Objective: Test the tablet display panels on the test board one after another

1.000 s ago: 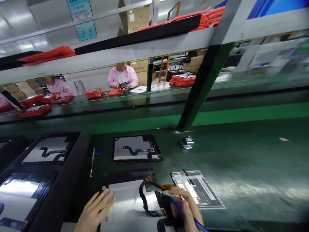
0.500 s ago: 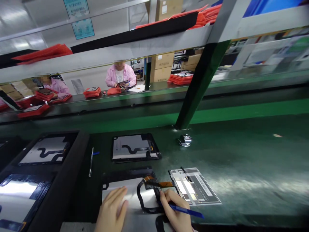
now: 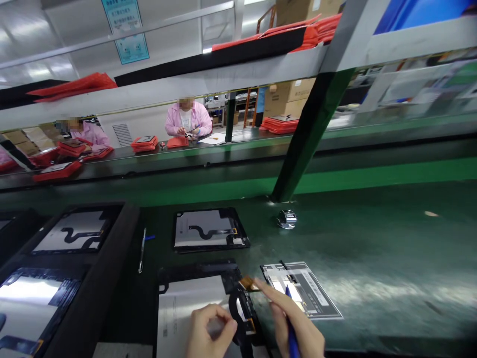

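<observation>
A display panel with a silver back (image 3: 179, 313) and black edges lies at the bottom centre. My left hand (image 3: 212, 328) is over it, thumb and fingers curled together beside a black flex cable (image 3: 235, 303); what they pinch, if anything, is hidden. My right hand (image 3: 294, 318) holds a blue pen-like tool (image 3: 291, 338), its index finger stretched to the orange end of a flex cable (image 3: 248, 284). Just right of the panel lies a flat board with a white outline (image 3: 316, 293), partly behind my right hand.
Another panel (image 3: 204, 228) lies behind. A black foam tray (image 3: 112, 248) with panels stands left, a silver tool (image 3: 141, 251) beside it. A shiny metal object (image 3: 286, 219) sits near the slanted post (image 3: 309, 139). Across the bench, people in pink work near red stacks (image 3: 144, 143).
My left hand has moved right and curled its fingers. My right hand has shifted right, its index finger now extended and the blue tool turned upright. The flex cable's loop has changed shape.
</observation>
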The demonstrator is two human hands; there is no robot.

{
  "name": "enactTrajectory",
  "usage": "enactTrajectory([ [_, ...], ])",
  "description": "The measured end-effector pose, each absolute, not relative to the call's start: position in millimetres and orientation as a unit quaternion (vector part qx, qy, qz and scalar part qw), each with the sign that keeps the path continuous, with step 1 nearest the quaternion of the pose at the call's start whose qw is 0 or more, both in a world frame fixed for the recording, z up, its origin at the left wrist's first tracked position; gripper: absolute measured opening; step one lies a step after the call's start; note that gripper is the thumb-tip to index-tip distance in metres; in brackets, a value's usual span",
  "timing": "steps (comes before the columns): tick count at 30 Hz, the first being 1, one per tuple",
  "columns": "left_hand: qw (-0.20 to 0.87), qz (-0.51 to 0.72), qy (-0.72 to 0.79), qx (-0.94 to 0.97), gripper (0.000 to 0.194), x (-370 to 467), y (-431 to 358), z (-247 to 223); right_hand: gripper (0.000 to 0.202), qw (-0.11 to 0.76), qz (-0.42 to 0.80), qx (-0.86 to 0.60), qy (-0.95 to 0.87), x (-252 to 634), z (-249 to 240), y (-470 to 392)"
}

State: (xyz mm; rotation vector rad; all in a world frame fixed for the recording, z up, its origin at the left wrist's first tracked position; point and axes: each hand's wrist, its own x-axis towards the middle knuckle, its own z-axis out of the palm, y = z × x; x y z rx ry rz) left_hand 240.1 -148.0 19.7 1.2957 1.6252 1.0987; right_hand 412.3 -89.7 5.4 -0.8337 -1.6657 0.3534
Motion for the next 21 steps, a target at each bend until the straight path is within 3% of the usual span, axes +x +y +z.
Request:
enactTrajectory([
  [3, 0.354, 0.432, 0.636, 0.533, 0.030, 239.6, -151.8, 14.1, 0.039, 0.448, 0.111, -0.285, -0.840, 416.8, 20.5, -67.3],
  [7, 0.340, 0.412, 0.597, 0.599, 0.030, 235.1, -149.9, 4.2, 0.028, 0.292, 0.207, -0.278, -0.891, 421.0, 28.4, -52.6],
  [13, 0.309, 0.415, 0.545, 0.660, 0.023, 235.6, -145.0, -11.3, 0.021, 0.257, 0.305, -0.212, -0.893, 428.5, 36.7, -55.3],
  [21, 0.258, 0.444, 0.505, 0.694, 0.014, 238.1, -139.4, -19.9, 0.018, 0.229, 0.210, -0.186, -0.932, 427.6, 44.2, -50.7],
])
